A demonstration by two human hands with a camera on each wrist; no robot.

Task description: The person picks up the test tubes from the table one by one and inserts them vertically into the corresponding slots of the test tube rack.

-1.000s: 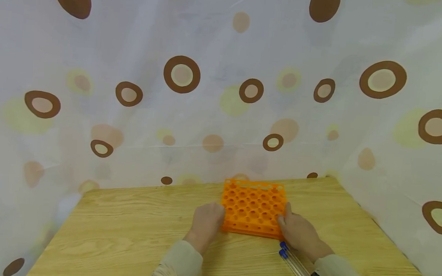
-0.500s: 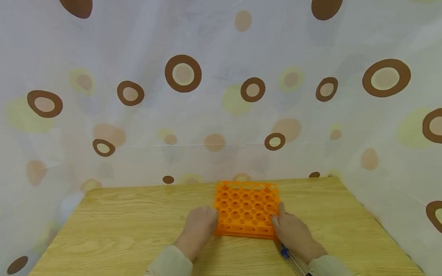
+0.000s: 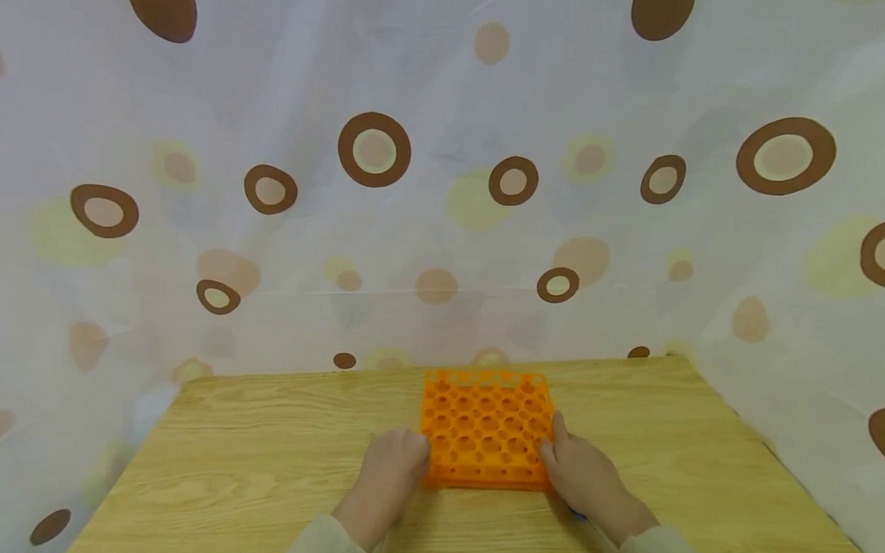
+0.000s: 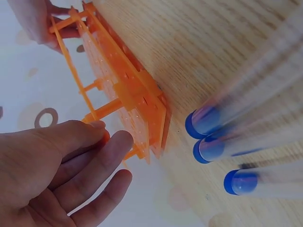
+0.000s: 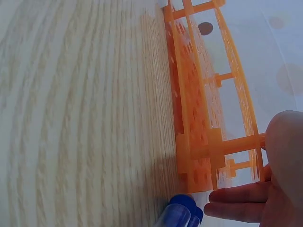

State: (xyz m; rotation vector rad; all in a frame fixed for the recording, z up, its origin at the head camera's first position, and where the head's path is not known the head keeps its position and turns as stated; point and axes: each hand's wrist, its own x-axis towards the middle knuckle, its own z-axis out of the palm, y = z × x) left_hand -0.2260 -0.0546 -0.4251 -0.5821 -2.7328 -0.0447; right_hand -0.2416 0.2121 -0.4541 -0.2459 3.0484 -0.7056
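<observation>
An orange test tube rack point(image 3: 488, 433) with rows of round holes stands upright on the wooden table, and its holes hold no tubes. My left hand point(image 3: 395, 462) grips its left end; in the left wrist view the thumb and forefinger of my left hand point(image 4: 71, 165) pinch the top edge while the other fingers curl loosely below. The right end is held by my right hand point(image 3: 589, 480), thumb on top and fingers behind the side, as the right wrist view of the rack point(image 5: 203, 113) shows. Several clear test tubes with blue caps point(image 4: 204, 124) lie close by on the table.
Blue-capped tubes point(image 5: 177, 208) lie right by the rack's near right corner, mostly hidden under my right forearm in the head view. A spotted white curtain point(image 3: 432, 184) closes off the back and sides of the wooden table point(image 3: 268, 459).
Both hands have moved the rack left and a little nearer to me. The blue caps beside my right hand are now almost covered by that hand and forearm.
</observation>
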